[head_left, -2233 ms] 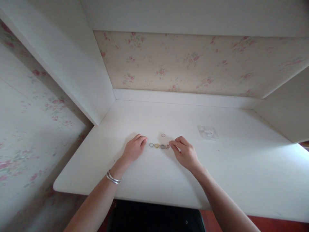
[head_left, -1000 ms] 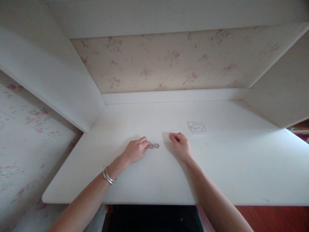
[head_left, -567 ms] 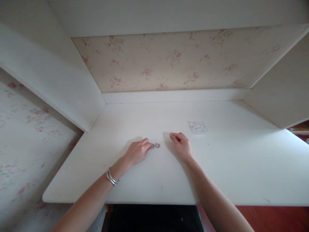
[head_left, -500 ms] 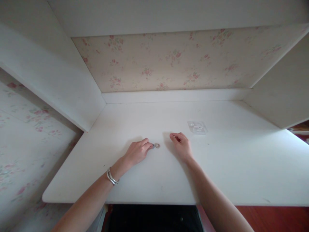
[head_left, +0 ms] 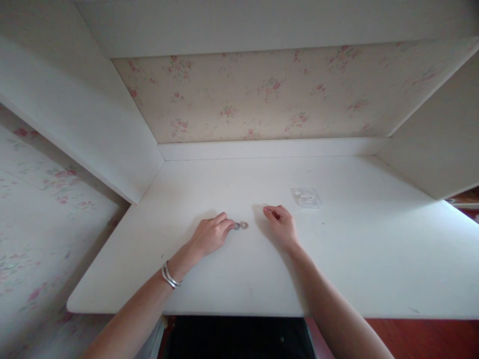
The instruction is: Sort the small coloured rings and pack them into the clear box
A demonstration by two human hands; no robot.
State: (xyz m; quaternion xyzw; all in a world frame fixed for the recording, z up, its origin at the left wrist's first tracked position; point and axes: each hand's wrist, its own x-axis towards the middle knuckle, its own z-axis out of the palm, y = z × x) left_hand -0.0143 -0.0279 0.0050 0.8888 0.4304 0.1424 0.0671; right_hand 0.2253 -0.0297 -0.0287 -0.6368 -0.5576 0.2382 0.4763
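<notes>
White desk in a floral-papered alcove. Left hand palm down, fingertips touching two small rings lying side by side mid-desk, not clamped. Right hand curled loosely, resting just right of them; contents can't be seen. Clear plastic packet further back.

This is looking like a room in a home. Flowery wallpaper is covering the far wall, and a white desk is sitting under a shelf.
</notes>
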